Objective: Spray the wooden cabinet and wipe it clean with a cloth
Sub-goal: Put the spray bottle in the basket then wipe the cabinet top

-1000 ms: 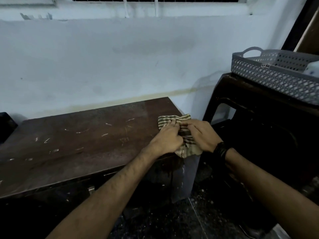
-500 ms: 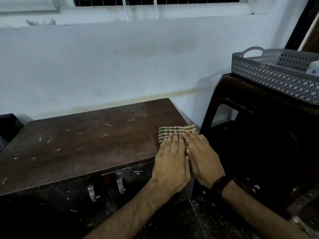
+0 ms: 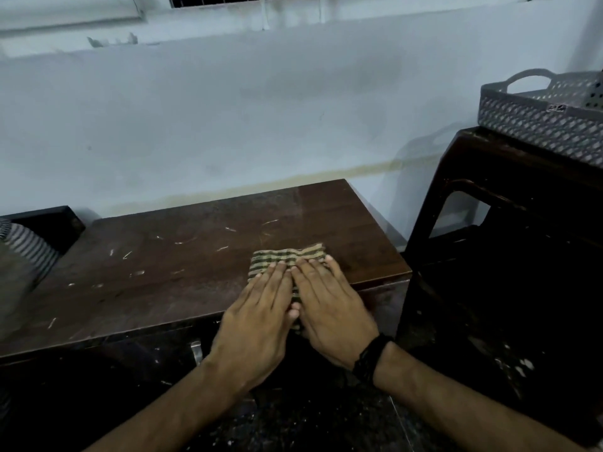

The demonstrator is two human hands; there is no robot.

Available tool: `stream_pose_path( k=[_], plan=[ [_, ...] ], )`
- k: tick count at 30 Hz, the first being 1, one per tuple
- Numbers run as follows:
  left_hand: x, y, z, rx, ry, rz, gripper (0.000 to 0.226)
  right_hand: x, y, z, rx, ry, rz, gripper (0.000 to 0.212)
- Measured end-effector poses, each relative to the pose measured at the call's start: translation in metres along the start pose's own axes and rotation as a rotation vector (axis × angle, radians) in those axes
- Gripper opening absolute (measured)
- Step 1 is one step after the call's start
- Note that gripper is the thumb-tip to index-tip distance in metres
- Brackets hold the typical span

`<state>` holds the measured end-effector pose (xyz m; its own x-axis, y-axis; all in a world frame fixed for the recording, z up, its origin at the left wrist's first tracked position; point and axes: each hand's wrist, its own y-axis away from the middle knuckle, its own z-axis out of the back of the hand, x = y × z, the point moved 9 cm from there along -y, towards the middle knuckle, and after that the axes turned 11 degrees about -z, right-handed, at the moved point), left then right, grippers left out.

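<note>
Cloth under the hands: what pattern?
Green and beige checked cloth, in the head view.

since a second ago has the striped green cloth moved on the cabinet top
Yes. The striped green cloth now lies farther in from the dark wooden cabinet's right front corner, toward the left.

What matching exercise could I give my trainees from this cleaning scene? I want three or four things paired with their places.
Things:
1. green-and-cream checked cloth
2. grey perforated plastic basket
3. black wristband
4. metal cabinet handle

Places:
A. on the tall dark stand at right
B. on the right wrist
C. under both flat hands on the brown wooden cabinet top
D. on the cabinet front, below the top's edge

Pairs: 1-C, 2-A, 3-B, 4-D
</note>
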<state>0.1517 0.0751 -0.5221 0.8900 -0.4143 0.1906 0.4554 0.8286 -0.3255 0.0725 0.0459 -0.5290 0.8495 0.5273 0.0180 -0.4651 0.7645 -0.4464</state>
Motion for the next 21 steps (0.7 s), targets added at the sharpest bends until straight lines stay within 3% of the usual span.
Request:
stream_pose_path(
  k=[8,11,13,17,21],
  plan=[
    [0.012,0.02,0.003,0.095,0.077,0.148,0.067,0.021,-0.001,-0.003,0.092,-0.054,0.018,0.058],
    [0.023,0.005,0.006,0.183,0.231,0.159,0.081,0.016,-0.018,0.002,0.222,-0.066,0.016,0.068],
    [0.033,-0.015,-0.001,0.294,0.298,0.132,0.076,0.006,-0.039,0.001,0.341,-0.036,0.033,0.079],
    [0.066,-0.066,-0.033,0.39,0.377,0.165,0.065,-0.024,-0.093,-0.028,0.474,0.019,-0.005,0.06],
    [0.107,-0.116,-0.079,0.436,0.339,0.161,0.084,-0.048,-0.145,-0.059,0.537,0.049,-0.043,0.058]
  ],
)
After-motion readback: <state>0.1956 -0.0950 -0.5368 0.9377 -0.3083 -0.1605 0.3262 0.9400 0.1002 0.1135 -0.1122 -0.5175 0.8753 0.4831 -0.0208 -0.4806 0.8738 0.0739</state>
